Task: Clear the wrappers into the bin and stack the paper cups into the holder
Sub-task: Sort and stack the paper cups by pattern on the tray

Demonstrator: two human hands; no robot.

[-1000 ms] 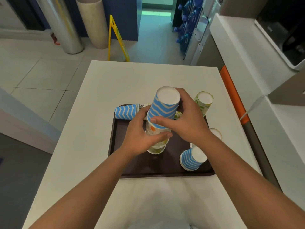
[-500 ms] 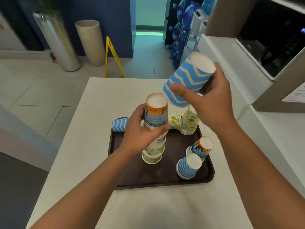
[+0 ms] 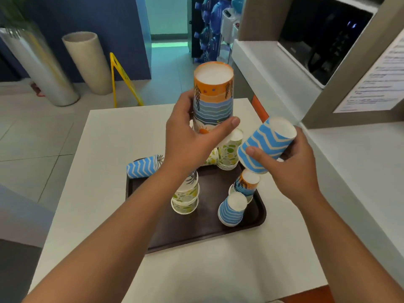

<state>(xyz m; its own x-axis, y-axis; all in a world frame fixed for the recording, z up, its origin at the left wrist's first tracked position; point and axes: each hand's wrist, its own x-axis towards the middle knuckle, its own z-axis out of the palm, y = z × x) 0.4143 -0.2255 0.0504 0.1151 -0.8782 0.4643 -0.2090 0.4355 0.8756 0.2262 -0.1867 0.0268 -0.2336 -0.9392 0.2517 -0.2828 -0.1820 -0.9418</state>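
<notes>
My left hand grips an upturned orange and blue paper cup, lifted above the stack of upturned cups on the dark brown tray. My right hand holds a blue zigzag cup, tilted, over the tray's right side. Under it stand an upturned orange cup and a blue striped cup. A green-patterned stack stands at the tray's back. Another blue zigzag cup lies on its side at the tray's back left corner.
The tray sits on a white table. A white counter with a dark appliance runs along the right. On the floor beyond the table stand a yellow floor sign, two tall cylinders and water bottles.
My right hand has brought the blue zigzag cup down and to the right of the tray. My left hand has lifted the orange cup off the stack.
</notes>
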